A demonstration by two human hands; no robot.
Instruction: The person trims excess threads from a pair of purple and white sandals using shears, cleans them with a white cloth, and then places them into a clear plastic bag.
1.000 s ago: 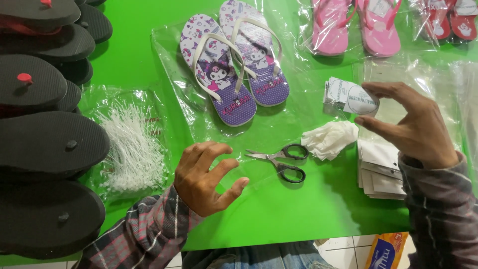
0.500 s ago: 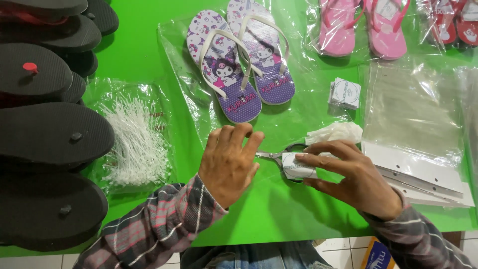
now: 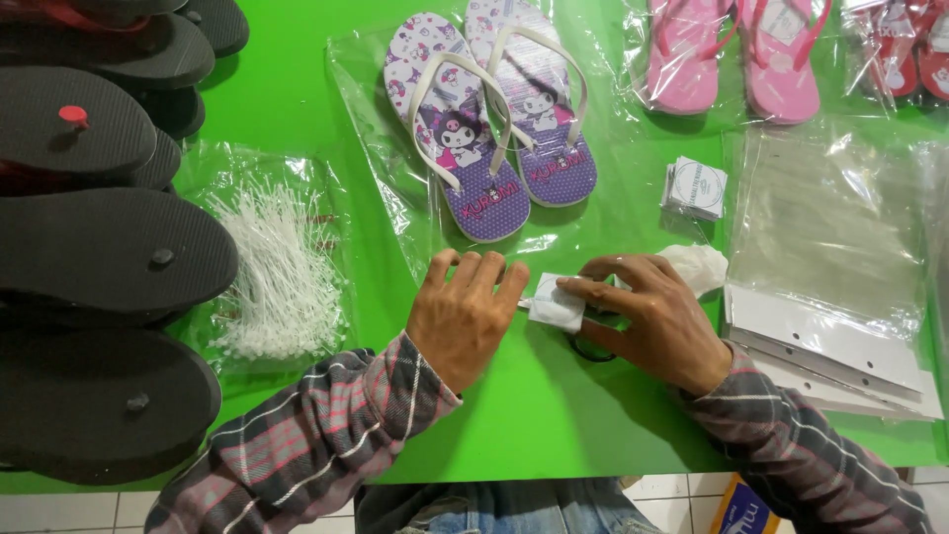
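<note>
My left hand (image 3: pixel 465 316) lies palm down on the green table (image 3: pixel 297 119), fingers spread, fingertips next to a small white folded paper piece (image 3: pixel 556 307). My right hand (image 3: pixel 647 316) pinches that paper piece with its fingers. Scissors (image 3: pixel 590 350) lie under my right hand, mostly hidden; only a dark handle loop shows. Just beyond my hands a pair of purple patterned flip-flops (image 3: pixel 494 119) rests on a clear plastic bag. A crumpled white tissue (image 3: pixel 697 265) sits behind my right hand.
Black flip-flop soles (image 3: pixel 99 247) are stacked at the left. A bag of white plastic ties (image 3: pixel 277 267) lies beside them. A small stack of white labels (image 3: pixel 695 186), clear bags with white headers (image 3: pixel 830 287) and bagged pink flip-flops (image 3: pixel 732 59) are at the right.
My right hand came down from the label stack to the table with a white paper piece, covering the scissors. My left hand moved right and flattened beside it.
</note>
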